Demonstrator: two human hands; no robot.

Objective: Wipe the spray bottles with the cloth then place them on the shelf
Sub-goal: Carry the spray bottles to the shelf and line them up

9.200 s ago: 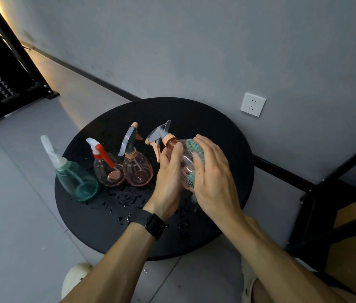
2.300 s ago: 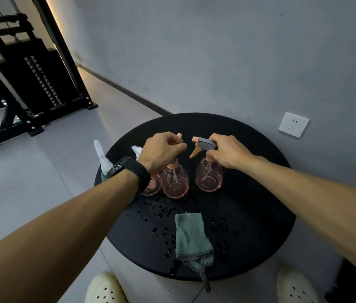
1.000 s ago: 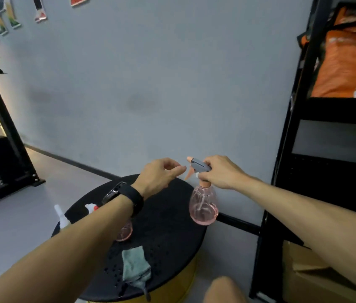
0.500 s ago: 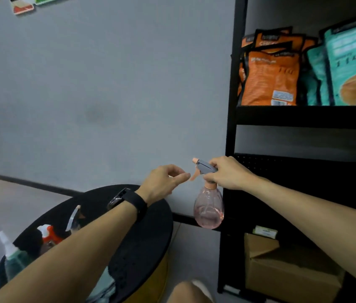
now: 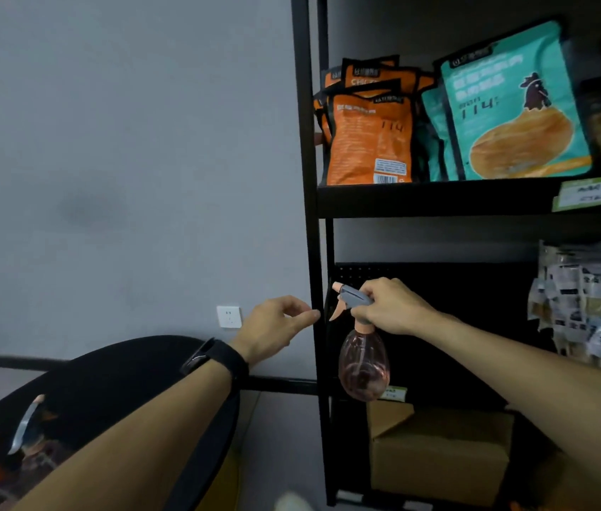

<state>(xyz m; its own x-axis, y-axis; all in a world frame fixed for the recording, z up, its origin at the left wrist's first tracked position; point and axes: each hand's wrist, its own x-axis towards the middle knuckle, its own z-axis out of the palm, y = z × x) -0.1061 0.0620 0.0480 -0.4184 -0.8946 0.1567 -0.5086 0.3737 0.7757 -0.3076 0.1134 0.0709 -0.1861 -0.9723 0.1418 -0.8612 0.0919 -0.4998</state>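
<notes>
At frame centre, the right hand (image 5: 389, 307) is gripping a pink bottle (image 5: 364, 366) (hanging before the shelf (image 5: 435, 197)), the left hand (image 5: 275, 326) hovering empty, fingers loosely curled.

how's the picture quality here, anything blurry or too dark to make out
Head view: the pink spray bottle in the right hand is fairly sharp; the bottles on the table at lower left are motion-blurred; the shelf bay behind is dark; straight posts bow slightly.

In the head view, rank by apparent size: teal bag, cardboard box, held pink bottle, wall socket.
1. Teal bag and cardboard box: look alike, unranked.
2. Pink spray bottle, held in the right hand.
3. Wall socket.
</notes>
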